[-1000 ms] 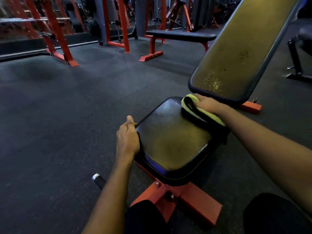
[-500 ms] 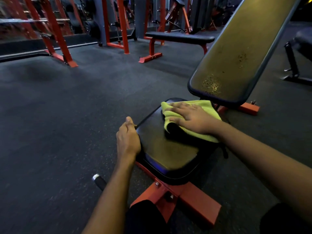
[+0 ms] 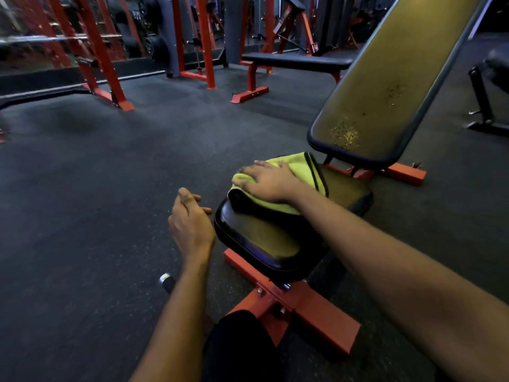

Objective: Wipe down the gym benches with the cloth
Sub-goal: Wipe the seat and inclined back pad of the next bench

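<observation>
Cloth [image 3: 300, 168] at far-left corner of seat [image 3: 264, 238] | right hand [image 3: 271, 183] flat atop

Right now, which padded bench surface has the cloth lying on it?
The low seat pad, where the right hand presses the yellow cloth; the tilted backrest and far flat bench have none.

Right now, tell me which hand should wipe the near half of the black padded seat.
Right. The right hand lies flat on the yellow-green cloth on the black padded seat; the left hand hangs empty beside the seat.
</observation>
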Demonstrator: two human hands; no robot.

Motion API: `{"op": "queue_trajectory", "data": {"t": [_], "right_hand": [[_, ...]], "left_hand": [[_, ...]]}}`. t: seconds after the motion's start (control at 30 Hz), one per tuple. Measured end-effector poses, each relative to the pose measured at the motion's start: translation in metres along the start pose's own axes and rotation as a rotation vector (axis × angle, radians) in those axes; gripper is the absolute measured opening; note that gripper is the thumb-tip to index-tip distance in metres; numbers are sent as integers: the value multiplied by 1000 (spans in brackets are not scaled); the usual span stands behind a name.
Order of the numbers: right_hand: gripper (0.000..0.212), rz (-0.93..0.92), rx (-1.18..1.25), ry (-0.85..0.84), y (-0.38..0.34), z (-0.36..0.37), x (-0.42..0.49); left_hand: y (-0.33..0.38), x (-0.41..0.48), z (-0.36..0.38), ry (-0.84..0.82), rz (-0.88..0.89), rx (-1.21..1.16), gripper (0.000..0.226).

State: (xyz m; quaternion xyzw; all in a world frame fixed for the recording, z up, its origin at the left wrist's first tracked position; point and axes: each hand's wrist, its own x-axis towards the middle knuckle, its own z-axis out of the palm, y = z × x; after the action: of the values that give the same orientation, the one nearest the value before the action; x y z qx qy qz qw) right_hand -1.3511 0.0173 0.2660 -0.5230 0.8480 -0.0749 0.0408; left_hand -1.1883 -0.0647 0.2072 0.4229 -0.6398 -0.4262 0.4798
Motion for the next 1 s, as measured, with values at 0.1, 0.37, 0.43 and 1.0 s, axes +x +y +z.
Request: {"op": "queue_trajectory", "data": {"t": [0.1,0.37,0.43,1.0], "right_hand": [[59,-64,-4,22,-16,2,-37],[60,28,24,329,-26,31,-141],[64,170,70,451,-26,41,-154],[78,748,904,991,-58,86,-149]], "left_hand": [[11,2,-10,-72,19,-49,60],[26,27,32,-541,-46,194,80],[24,27,44,-633,-22,324,89],[27,10,42,-536,-28,379,60]]}}
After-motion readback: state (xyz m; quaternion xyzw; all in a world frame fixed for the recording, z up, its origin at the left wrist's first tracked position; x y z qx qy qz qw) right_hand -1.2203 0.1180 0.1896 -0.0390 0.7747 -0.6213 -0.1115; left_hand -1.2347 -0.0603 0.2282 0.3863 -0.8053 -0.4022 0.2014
